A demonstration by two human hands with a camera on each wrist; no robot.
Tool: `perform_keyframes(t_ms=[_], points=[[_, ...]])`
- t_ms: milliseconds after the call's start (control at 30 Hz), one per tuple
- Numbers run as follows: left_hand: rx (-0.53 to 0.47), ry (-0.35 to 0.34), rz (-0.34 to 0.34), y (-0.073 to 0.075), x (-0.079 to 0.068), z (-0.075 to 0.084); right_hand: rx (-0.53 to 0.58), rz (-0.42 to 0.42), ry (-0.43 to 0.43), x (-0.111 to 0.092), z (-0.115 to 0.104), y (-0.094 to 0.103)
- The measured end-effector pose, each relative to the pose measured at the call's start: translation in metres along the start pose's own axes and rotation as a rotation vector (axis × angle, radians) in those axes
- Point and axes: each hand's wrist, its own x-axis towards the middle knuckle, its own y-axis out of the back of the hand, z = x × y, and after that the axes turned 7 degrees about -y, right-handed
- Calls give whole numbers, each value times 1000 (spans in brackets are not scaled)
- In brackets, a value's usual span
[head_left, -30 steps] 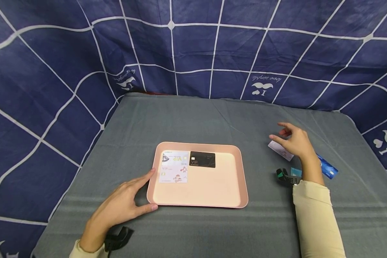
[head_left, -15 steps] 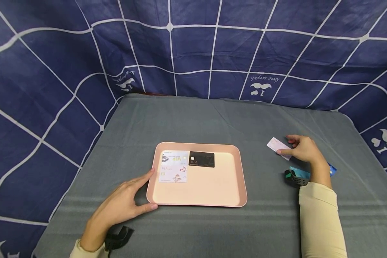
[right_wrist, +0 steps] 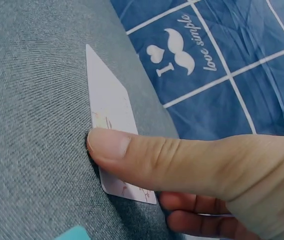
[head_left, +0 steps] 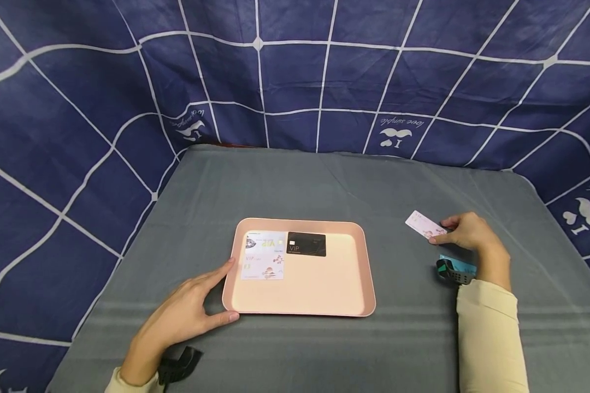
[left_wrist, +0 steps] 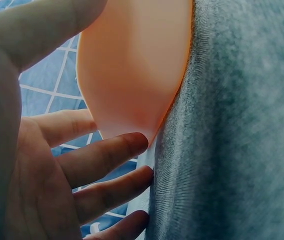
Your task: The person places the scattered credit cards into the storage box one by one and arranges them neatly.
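Pinching one pink card point(head_left: 424, 223) in right hand point(head_left: 473, 234) near one teal card point(head_left: 464, 266); splaying left hand point(head_left: 184, 305) against one tray point(head_left: 324, 292) of three cards point(head_left: 265, 256).

On the grey counter point(head_left: 285, 183), the left hand point(head_left: 184, 308) touches the left end of a pink tray point(head_left: 319, 289) holding two pale cards point(head_left: 264, 266) and a black card point(head_left: 307, 245), while the right hand point(head_left: 473, 234) pinches a pinkish card point(head_left: 423, 222) near a teal card point(head_left: 463, 266), partly hidden

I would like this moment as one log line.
left hand: touches tray | right hand: holds pink card | in tray: black card, pale cards
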Motion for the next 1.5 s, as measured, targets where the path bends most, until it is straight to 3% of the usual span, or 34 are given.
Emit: perform_keyframes(t_ms=[367,1000,1500], points=[[-3,0,-9,1,1,0,24,25,-10,2,2,-1],[-12,2,-16,1,2,0,60,47,69,5,4,-5],[-3,14,-16,1,1,1,103,-4,98,5,5,-4]])
